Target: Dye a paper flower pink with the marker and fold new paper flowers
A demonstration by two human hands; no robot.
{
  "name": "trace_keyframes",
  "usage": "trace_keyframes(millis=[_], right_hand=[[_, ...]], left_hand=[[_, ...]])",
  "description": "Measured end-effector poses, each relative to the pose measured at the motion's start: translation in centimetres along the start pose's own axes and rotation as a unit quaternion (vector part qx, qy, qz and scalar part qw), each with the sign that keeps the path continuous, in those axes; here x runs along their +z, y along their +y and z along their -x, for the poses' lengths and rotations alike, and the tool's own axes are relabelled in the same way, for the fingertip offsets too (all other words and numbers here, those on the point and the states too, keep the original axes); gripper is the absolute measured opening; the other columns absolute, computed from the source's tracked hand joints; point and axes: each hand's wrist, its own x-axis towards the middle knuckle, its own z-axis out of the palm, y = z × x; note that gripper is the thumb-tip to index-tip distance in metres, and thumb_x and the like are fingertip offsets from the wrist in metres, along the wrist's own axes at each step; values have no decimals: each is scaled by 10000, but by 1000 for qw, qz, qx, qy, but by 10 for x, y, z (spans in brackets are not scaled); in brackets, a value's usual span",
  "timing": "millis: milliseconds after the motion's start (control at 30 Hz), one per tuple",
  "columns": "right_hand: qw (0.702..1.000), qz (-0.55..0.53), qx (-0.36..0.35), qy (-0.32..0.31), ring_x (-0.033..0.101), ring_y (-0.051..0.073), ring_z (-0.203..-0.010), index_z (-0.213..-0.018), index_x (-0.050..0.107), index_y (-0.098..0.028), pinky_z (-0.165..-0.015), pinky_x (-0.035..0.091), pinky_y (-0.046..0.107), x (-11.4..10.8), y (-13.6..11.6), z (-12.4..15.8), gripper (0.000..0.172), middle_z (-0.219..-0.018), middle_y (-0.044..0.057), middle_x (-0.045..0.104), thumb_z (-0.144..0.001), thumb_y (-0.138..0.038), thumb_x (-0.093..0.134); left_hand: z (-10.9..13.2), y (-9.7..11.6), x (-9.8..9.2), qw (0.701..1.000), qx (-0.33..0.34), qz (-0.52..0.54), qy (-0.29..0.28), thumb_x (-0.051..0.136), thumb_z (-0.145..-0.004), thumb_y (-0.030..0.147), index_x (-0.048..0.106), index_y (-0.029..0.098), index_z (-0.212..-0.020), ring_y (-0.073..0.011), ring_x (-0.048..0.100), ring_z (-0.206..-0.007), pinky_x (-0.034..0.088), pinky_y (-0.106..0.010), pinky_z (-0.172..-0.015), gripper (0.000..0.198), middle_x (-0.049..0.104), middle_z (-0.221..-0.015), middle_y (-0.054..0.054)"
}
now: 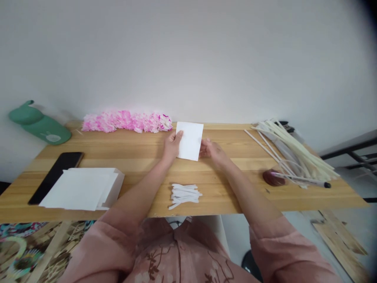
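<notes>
A small white sheet of paper [190, 140] is held upright above the wooden table [138, 157] between both hands. My left hand [171, 144] pinches its left edge, thumb on the front. My right hand [212, 151] grips its right edge with curled fingers. Nearer to me on the table lies a small bundle of white paper strips [184, 195]. A row of pink and white paper flowers [126, 121] lies along the back edge, just left of the sheet.
A stack of white sheets [84, 188] and a black phone [55, 175] lie at front left. A green bottle [38, 124] lies at far left. Pale sticks [290, 151], a pen [306, 181] and a dark red round object [272, 177] are at right.
</notes>
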Motion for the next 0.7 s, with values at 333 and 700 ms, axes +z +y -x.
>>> trace_keyframes(millis=[333, 700], right_hand=[[994, 106, -16, -1, 564, 103, -607, -690, 634, -182, -624, 466, 233, 1, 3, 0, 372, -637, -8, 626, -744, -548, 669], [995, 96, -23, 10, 582, 104, -604, -677, 610, -181, -642, 480, 240, 0, 4, 0, 372, -640, -9, 644, -718, -541, 697]], left_hand=[[-2, -4, -2, 1000, 13, -12, 15, 609, -758, 594, 552, 161, -761, -94, 441, -585, 352, -207, -522, 436, 505, -649, 26], [0, 1, -2, 999, 32, 17, -17, 698, -720, 498, 635, 148, -860, -129, 563, -690, 438, -233, -614, 383, 654, -796, -27]])
